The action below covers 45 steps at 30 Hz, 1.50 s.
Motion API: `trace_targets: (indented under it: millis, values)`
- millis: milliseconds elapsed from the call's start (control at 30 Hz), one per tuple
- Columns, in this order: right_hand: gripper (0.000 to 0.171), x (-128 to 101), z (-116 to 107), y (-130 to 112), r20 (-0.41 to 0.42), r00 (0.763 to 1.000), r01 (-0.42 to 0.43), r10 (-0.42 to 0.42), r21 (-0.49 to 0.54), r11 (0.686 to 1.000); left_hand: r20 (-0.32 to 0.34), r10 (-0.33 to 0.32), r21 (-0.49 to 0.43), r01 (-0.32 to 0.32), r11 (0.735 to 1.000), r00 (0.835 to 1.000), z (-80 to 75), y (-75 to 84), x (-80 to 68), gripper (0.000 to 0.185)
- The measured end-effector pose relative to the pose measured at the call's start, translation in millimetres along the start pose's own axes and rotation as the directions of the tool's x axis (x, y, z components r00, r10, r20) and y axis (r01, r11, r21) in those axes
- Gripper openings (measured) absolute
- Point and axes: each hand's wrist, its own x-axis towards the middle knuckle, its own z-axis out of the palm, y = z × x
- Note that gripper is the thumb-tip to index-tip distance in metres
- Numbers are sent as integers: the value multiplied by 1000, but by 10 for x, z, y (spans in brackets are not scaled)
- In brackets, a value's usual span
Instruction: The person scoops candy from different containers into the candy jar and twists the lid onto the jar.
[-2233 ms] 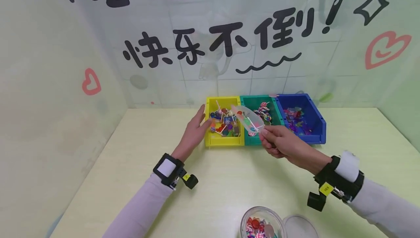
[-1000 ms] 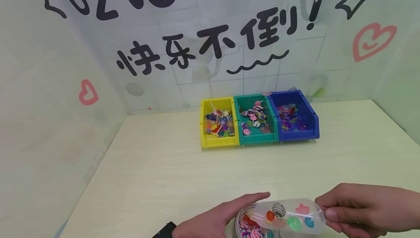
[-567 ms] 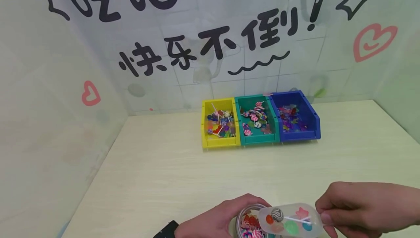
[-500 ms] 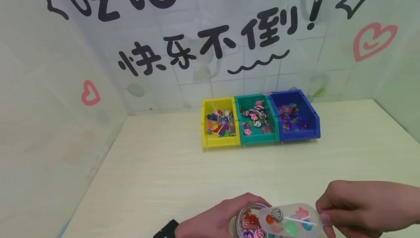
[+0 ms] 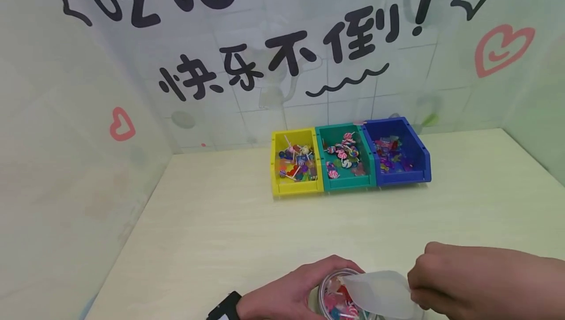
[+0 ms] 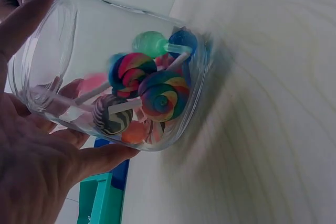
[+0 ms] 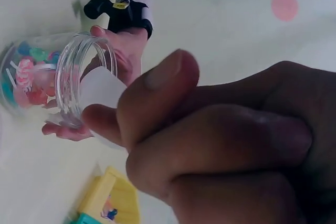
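Observation:
At the table's near edge my left hand grips a clear glass jar tilted on its side. In the left wrist view its thumb and fingers wrap the jar, which holds several swirled lollipops. My right hand pinches the handle of a translucent plastic scoop. The scoop is turned mouth-down over the jar's opening, and I cannot see any sweets in it. In the right wrist view the scoop lies at the jar's rim, pinched between my thumb and forefinger.
Three small bins stand side by side at the back of the pale wooden table: yellow, green and blue, each holding several sweets. Walls with printed lettering close in the back and the left side.
My right hand carried the scoop from the bins to the jar. In the last half second the scoop turned over, and its sweets no longer show in it. My left hand closed round the jar.

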Motion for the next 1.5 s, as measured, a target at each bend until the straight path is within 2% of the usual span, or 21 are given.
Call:
trace_targets:
  millis: [33,100,200,367,400,467,533,567,600,633,667,767,833,900,967,1000,1067,1133,1333,1400,1500]
  values:
    - [24,20,10,-28,8,1000,-18,19,-18,1000,-1,-2,4,2,1000,1000,-3,1,1,62]
    - [24,47,40,-67,-14,1000,20,-22,-91,996,-5,-8,10,8,1000,1000,-6,-2,1,62]
    - [18,62,80,-86,-56,991,112,-126,-197,974,-14,-17,13,18,1000,1000,-4,-11,0,61]
    - [11,60,41,-39,-73,995,58,-73,-190,980,-8,-5,84,6,996,1000,-51,-35,-17,67]
    - [12,53,18,-14,-90,994,52,-69,-177,983,-7,16,102,-16,995,1000,-77,-41,-22,68]
    - [21,31,-34,64,-165,977,105,-134,-178,979,-31,85,149,-80,986,996,-146,-50,-32,67]
    - [25,10,-120,145,-220,954,168,-203,-168,971,-115,148,194,-124,973,982,-237,-44,-36,60]
    - [26,7,-168,195,-249,935,217,-253,-166,962,-180,179,230,-136,964,967,-292,-41,-30,56]
    - [25,15,-229,239,-260,923,256,-285,-140,956,-256,215,279,-141,950,942,-355,-42,-20,52]
    - [25,29,-284,288,-275,907,298,-319,-115,948,-340,232,312,-123,942,911,-426,-44,-10,47]
    - [23,53,-346,324,-269,911,309,-313,-59,949,-425,241,331,-98,938,872,-505,-47,4,45]
    - [22,175,-486,427,-287,918,319,-275,116,941,-640,273,371,-22,928,719,-783,-90,63,42]
    - [23,297,-558,455,-293,940,258,-175,272,927,-741,275,355,10,935,613,-983,-131,109,41]
    - [28,439,-605,469,-320,945,203,-68,409,890,-816,260,325,37,945,517,-1175,-164,160,42]
    - [35,592,-626,485,-353,935,175,33,541,823,-869,223,274,55,960,441,-1346,-193,213,42]
    - [38,674,-629,499,-370,926,173,75,593,787,-888,201,247,60,967,415,-1421,-213,241,43]
    - [42,841,-623,545,-392,909,184,142,684,706,-912,153,195,74,978,379,-1550,-249,305,43]
    - [43,1012,-610,599,-383,903,188,196,761,621,-923,116,161,94,983,366,-1646,-304,379,44]
    - [43,1411,-518,724,-281,931,187,234,916,354,-928,12,105,228,968,373,-1774,-509,590,52]
    - [45,1477,-476,752,-263,937,189,228,935,301,-923,-39,74,277,958,382,-1788,-549,636,56]
    - [44,1545,-415,783,-249,939,181,236,944,276,-914,-90,53,338,940,395,-1799,-562,676,61]
